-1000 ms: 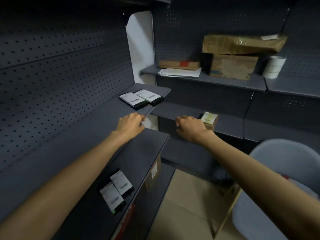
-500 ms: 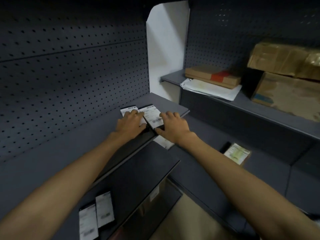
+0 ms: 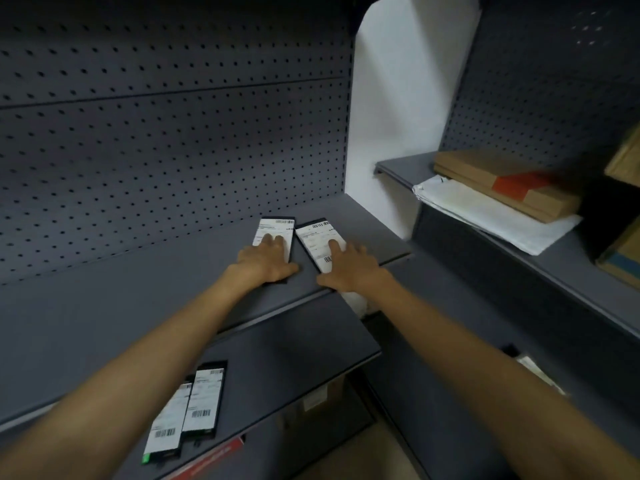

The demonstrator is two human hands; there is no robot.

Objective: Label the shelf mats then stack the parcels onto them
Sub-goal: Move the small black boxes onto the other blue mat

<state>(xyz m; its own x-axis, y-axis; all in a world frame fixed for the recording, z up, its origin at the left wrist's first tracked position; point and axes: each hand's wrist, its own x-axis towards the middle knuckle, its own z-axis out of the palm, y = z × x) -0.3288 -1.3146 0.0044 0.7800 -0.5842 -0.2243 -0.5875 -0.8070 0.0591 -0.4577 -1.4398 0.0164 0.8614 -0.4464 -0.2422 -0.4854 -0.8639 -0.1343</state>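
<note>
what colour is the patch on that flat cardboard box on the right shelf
Orange-red, on the flat cardboard box atop the white bag; it shows in the head view.

Two bare forearms, no sleeves, left hand (image 3: 268, 263), right hand (image 3: 351, 270), no gloves

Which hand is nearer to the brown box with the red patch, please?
Right. The right hand rests on the right-hand labelled mat, on the side toward the brown box; the left hand lies on the mat beside it, farther away.

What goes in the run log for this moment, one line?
left hand: flat on left labelled mat | right hand: flat on right labelled mat | upper shelf | parcels: none stacked
</note>
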